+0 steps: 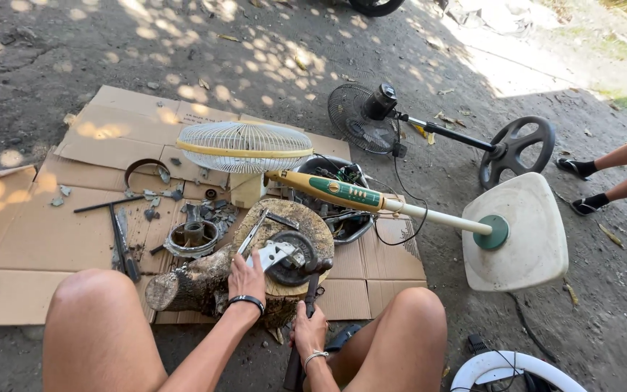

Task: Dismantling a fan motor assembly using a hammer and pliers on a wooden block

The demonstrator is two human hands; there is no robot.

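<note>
The person sits low on the ground, knees wide. The right hand [309, 332] is closed in a fist around the dark handle of a hammer [306, 305], whose head rests up ahead of it, against the motor part. The left hand [247, 278] lies half open, fingers spread and pressed down on a bright metal bracket [273, 255] just beyond its fingertips. Bracket and round dark motor part [293, 255] sit together on a stump [284, 239] that serves as a block. My judgement: any blow wants the left fingers kept clear of the hammer's path and the piece pinned flat, since the stump top looks uneven. The motor part is black, disc-shaped, grimy, with a pale metal plate bolted across it. Left of that hand lie a ring-shaped casing [191, 237] and loose tools on cardboard [52, 232]. Beyond, a white fan [244, 147] lies toppled, its pole reaching right.
</note>
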